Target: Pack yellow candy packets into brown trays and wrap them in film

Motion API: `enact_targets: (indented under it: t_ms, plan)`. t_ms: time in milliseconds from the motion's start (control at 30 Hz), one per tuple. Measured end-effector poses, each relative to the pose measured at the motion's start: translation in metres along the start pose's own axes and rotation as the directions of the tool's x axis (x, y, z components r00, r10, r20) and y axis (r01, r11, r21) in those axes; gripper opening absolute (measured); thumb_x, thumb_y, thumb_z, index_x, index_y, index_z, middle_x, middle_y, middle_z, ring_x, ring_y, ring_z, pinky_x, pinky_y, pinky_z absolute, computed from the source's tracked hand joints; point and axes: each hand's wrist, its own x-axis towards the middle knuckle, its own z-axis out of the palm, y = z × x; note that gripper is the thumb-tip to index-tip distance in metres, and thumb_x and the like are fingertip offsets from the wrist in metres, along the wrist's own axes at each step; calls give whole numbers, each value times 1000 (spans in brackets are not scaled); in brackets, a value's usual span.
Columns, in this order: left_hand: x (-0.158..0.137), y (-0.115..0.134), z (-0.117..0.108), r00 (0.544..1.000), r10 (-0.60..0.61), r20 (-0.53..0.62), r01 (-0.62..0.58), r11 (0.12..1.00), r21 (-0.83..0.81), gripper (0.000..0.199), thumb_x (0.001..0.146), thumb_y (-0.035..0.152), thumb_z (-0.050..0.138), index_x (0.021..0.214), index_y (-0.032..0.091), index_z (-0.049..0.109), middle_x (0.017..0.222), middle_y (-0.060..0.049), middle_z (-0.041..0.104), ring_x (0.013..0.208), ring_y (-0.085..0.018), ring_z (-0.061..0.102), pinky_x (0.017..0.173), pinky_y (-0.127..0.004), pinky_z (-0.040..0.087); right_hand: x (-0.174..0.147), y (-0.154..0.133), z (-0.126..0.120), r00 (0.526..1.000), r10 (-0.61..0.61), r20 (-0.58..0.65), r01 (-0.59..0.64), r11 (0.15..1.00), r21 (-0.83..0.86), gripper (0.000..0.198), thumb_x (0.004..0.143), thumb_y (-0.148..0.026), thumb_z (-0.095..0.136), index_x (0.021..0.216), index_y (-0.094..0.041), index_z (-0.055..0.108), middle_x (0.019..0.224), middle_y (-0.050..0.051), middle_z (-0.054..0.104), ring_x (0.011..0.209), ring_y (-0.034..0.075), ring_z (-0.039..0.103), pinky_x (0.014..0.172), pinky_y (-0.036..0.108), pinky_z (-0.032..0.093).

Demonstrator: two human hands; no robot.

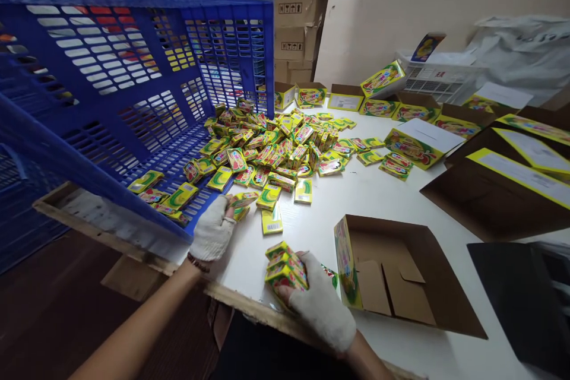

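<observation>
My left hand (214, 228), in a fingerless white glove, closes its thumb and fingers on small yellow-and-green printed boxes (244, 199) at the near edge of a loose pile (276, 148). My right hand (321, 303), gloved the same way, grips a short stack of the same small boxes (285, 267) low over the table's front edge. Just right of that hand stands an open carton (396, 273) with brown inner walls and a printed side; its visible bottom flaps are bare. Part of a printed green piece (330, 276) shows behind my right hand.
A blue plastic crate (173, 89) lies on its side at the left, its mouth towards the pile. More open printed cartons (503, 202) crowd the right side and line the back of the white table (369, 190). A black object (512, 303) sits at right.
</observation>
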Motion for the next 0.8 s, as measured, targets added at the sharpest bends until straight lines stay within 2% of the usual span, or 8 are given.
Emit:
enact_targets:
  t_ms: [100, 167, 267, 400, 533, 600, 667, 800]
  plan:
    - [-40, 24, 9, 943, -275, 189, 331, 704, -628, 44, 85, 45, 55, 120, 19, 50, 113, -9, 65, 97, -22, 65, 86, -36, 52, 2, -6, 6, 997, -7, 71, -37, 797, 603, 48, 78, -53, 63, 110, -20, 51, 98, 9, 68, 86, 24, 65, 76, 38, 53]
    - [-63, 38, 19, 880, -163, 447, 459, 539, -706, 45, 81, 47, 60, 115, 17, 54, 108, -8, 67, 91, -21, 65, 84, -35, 53, 5, -10, 9, 999, -25, 28, -5, 657, 754, 49, 80, -57, 60, 111, -21, 50, 100, 8, 67, 85, 23, 66, 75, 37, 53]
    - [-73, 43, 31, 826, -34, 563, 416, 712, -566, 41, 86, 54, 49, 92, 16, 63, 83, -6, 68, 76, -19, 62, 75, -33, 51, 6, -15, 1, 998, -22, -54, 54, 704, 708, 54, 75, -58, 64, 111, -22, 47, 104, 8, 66, 88, 24, 65, 75, 37, 53]
    - [-39, 41, 43, 936, -144, 322, 218, 954, -207, 40, 84, 55, 49, 94, 18, 60, 87, -5, 62, 82, -21, 58, 77, -35, 46, -2, -18, -19, 997, -71, -42, 71, 997, 7, 52, 67, -40, 73, 110, -23, 51, 102, 7, 63, 87, 25, 62, 78, 40, 51]
    - [1, 49, 62, 955, -225, 194, 227, 974, 12, 67, 52, 35, 80, 110, 18, 52, 115, -13, 55, 115, -35, 49, 99, -46, 37, -5, 1, -16, 932, -335, 138, 346, 707, -616, 57, 64, -14, 64, 119, -26, 59, 105, 9, 58, 90, 26, 58, 79, 42, 48]
    - [10, 49, 67, 934, -276, 226, 313, 938, -151, 67, 51, 23, 77, 112, 18, 51, 117, -14, 55, 122, -36, 44, 103, -48, 33, -3, 16, -10, 872, -451, 193, 468, 648, -601, 75, 65, -10, 62, 136, -28, 47, 111, 11, 58, 97, 28, 57, 82, 45, 49]
    - [11, 44, 65, 911, -275, 307, 367, 880, -303, 60, 57, 21, 69, 114, 19, 51, 110, -11, 60, 117, -32, 50, 101, -45, 37, -1, 25, -7, 857, -496, 140, 501, 737, -453, 91, 67, -11, 63, 148, -28, 28, 122, 13, 55, 106, 28, 56, 89, 47, 49]
    - [-8, 38, 48, 849, -172, 500, 432, 771, -468, 46, 71, 27, 47, 115, 18, 56, 94, -8, 66, 94, -24, 63, 87, -40, 50, 8, 12, -8, 974, -228, -12, 227, 960, 165, 91, 67, -27, 75, 143, -27, 26, 131, 13, 53, 108, 26, 61, 94, 46, 50]
